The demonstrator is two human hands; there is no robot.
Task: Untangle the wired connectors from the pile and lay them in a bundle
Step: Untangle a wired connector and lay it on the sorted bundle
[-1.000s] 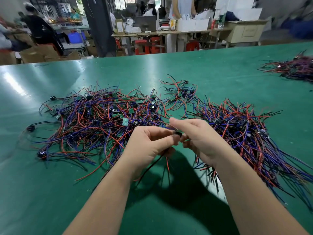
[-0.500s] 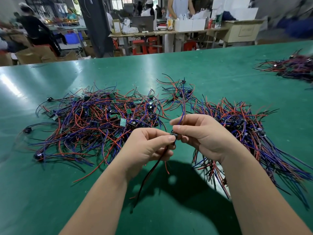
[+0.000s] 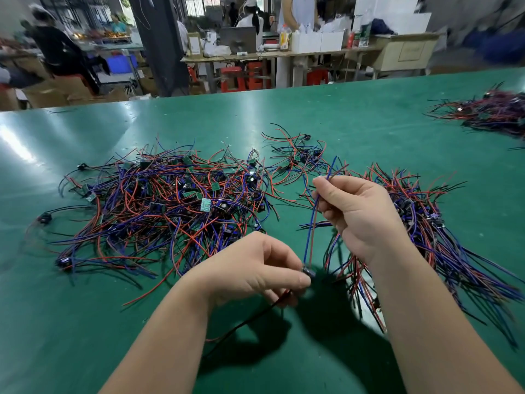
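Right hand (image 3: 360, 211) drew blue wire (image 3: 310, 228) up from connector (image 3: 308, 272) in left hand (image 3: 255, 268).

Surface (image 3: 369, 123) fills my view. Pile (image 3: 159, 211) lies on it at 10 o'clock, left of both grips. Small cluster (image 3: 298, 160) at 12, behind the grips, between pile and bundle. Bundle (image 3: 426, 223) at 3 to 4, running toward the near right corner, partly under the right forearm. Separate heap (image 3: 494, 112) at 2, at the far right edge, well apart. Left grip (image 3: 255, 268) at 6; right grip (image 3: 358, 211) behind it, toward 2. I see one wired connector (image 3: 309, 272) strung between them, above the surface. Workbench (image 3: 284, 54) beyond the far edge at 12.
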